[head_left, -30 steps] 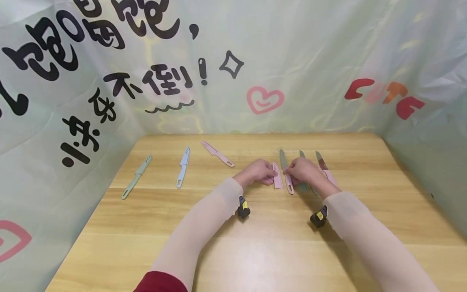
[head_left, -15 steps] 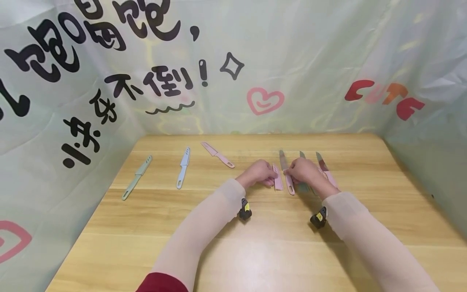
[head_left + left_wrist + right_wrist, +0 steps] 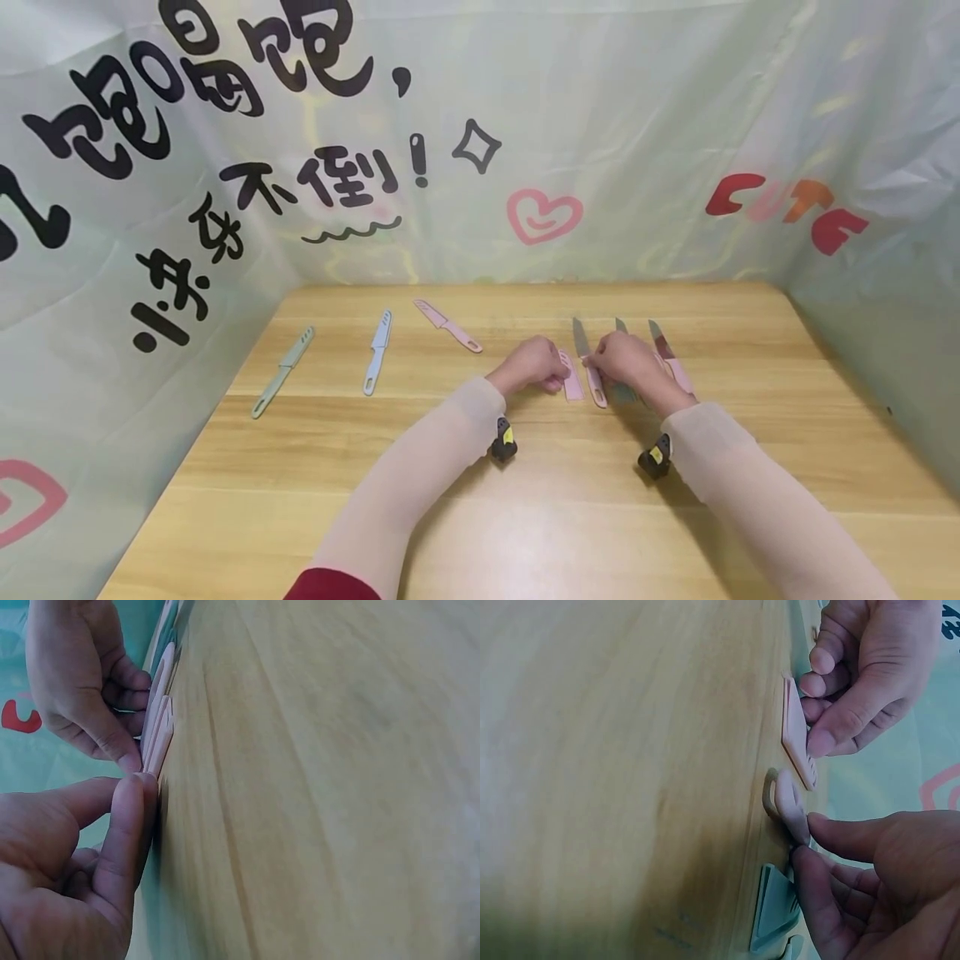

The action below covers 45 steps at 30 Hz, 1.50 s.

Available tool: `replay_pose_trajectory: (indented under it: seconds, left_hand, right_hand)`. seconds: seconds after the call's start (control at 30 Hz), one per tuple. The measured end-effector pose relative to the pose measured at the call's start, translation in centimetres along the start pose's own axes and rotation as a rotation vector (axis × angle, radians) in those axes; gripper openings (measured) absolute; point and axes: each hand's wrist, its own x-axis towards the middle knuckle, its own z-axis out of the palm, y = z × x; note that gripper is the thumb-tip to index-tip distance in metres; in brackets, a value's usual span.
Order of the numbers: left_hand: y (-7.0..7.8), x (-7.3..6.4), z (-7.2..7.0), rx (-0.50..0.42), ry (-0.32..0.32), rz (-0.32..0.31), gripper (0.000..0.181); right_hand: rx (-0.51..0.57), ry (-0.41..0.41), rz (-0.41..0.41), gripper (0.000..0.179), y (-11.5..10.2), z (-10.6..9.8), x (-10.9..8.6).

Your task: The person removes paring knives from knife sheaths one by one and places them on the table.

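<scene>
The pink knife [image 3: 597,390], its blade [image 3: 581,337] bare, is between both hands; the right hand [image 3: 628,358] pinches its handle near the blade, so a forward slip could cut. The left hand [image 3: 534,364] pinches the pink sheath [image 3: 573,387] just beside; a careless sideways push might knock the knife.

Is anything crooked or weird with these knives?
Yes: the pink covered knife at the back slants opposite to the blue knife on its left. The bare blade farthest right also looks partly reddish, maybe just a reflection.
</scene>
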Motion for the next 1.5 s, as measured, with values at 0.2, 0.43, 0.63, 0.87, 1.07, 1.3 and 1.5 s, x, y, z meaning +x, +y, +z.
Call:
replay_pose_trajectory:
  seconds: [0.2,0.43,0.63,0.87,1.07,1.3,1.5]
  left_hand:
    - [-0.4,-0.4,0.1,0.016,-0.006,0.027,0.014]
    - [-0.8,-0.8,-0.1,-0.095,-0.019,0.046,0.015]
    - [-1.3,-0.8,-0.4,-0.151,-0.032,0.063,0.019]
    - [-2.0,-0.8,-1.2,-0.210,-0.051,0.073,0.023]
    - [-2.4,-1.0,-1.9,-0.199,-0.046,0.091,0.026]
    - [-2.9,-1.1,-3.6,-0.273,-0.081,0.124,0.029]
    - [-3.2,-0.8,-5.6,-0.284,-0.072,0.157,0.034]
  right_hand:
    - [0.007,-0.003,0.009,0.045,-0.2,0.3,-0.3]
    - [0.051,-0.002,0.016,0.040,-0.2,0.3,-0.5]
    - [0.071,0.006,0.007,0.036,-0.2,0.2,-0.8]
    - [0.090,0.035,-0.014,0.042,-0.1,0.2,-0.9]
    - [0.084,0.044,-0.033,0.044,-0.5,0.0,-1.0]
    - [0.088,0.088,-0.077,0.045,-1.2,0.1,-1.0]
    - [0.137,0.115,-0.105,0.047,-2.3,-0.1,-1.0]
